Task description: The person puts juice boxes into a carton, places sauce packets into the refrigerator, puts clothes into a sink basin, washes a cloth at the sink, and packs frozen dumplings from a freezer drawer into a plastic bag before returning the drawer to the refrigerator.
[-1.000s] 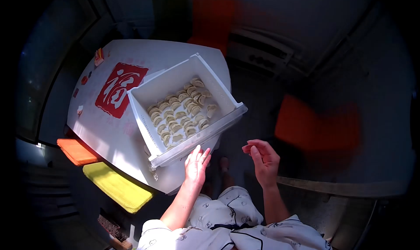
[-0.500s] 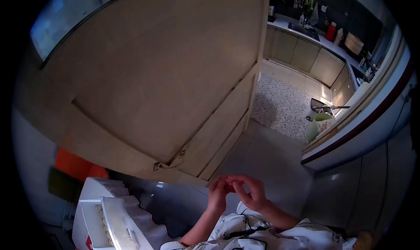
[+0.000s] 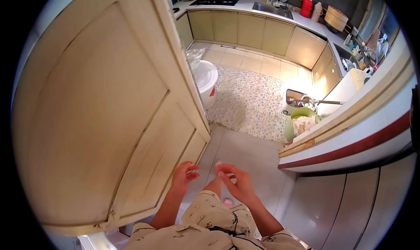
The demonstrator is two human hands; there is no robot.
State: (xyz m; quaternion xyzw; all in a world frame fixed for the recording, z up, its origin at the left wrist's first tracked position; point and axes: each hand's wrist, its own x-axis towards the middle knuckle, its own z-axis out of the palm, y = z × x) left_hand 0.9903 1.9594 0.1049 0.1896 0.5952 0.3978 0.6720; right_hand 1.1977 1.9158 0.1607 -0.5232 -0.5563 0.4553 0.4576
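Observation:
My left hand [image 3: 184, 176] hangs in front of my body near the lower edge of the cream door [image 3: 109, 101]. Its fingers are loosely curled and apart, with nothing visible in them. To its right, my right hand [image 3: 237, 183] has thumb and index finger drawn together. A small pale thing [image 3: 218, 163] shows at those fingertips, too small to name. The two hands are apart. Below them are my patterned shorts [image 3: 205, 208] and one foot on the grey floor [image 3: 245, 156].
Beyond the doorway lies a pebble-patterned floor [image 3: 245, 92]. A lidded white bucket [image 3: 205, 77] stands behind the door edge. At the right are a green bin [image 3: 288, 129] and a mop bucket [image 3: 294, 96]. Cabinets with a sink [image 3: 272, 10] line the back.
My hands were together and have come apart. The view has turned and moved toward the kitchen doorway; the door now sits farther left, and the picture is brighter.

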